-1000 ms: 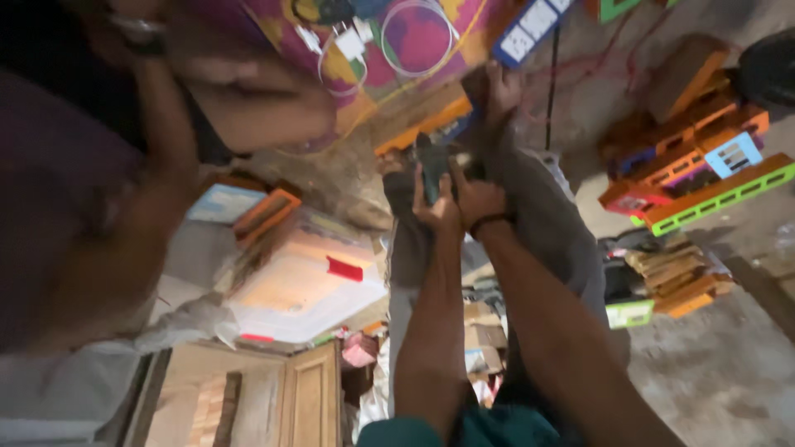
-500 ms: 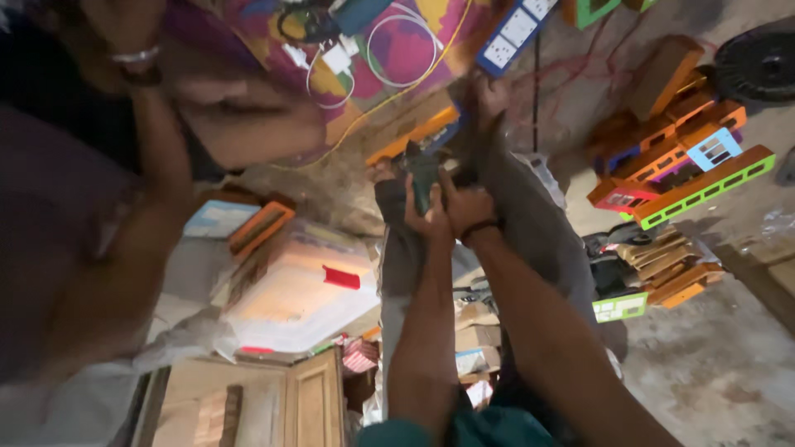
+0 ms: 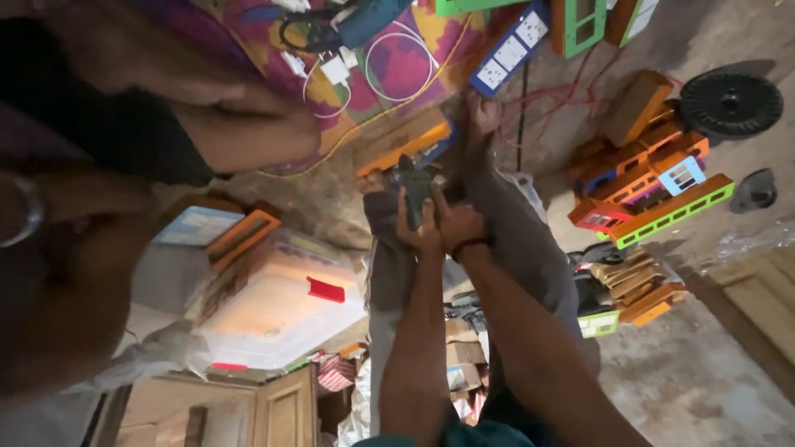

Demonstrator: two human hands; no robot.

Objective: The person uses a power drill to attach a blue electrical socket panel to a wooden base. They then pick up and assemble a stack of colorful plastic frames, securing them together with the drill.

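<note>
Both my forearms reach up from the bottom edge over my outstretched legs in grey trousers (image 3: 513, 240). My left hand (image 3: 411, 230) and my right hand (image 3: 460, 223), which has a dark band at the wrist, close together around a small dark grey-green object (image 3: 416, 187) held above my knees. What the object is stays unclear. My bare feet (image 3: 480, 112) rest near an orange board (image 3: 406, 145) on the floor.
Another person's arm and dark sleeve (image 3: 141, 132) fill the left side. A clear plastic box with a red latch (image 3: 281, 310) lies left of my legs. Colourful plastic frames (image 3: 654, 194), a black reel (image 3: 730, 101), a blue power strip (image 3: 509, 50), cables and a patterned mat (image 3: 397, 62) lie about.
My hands stay closed on the dark object. The view has shifted a little, bringing the black reel on the right fully into sight.
</note>
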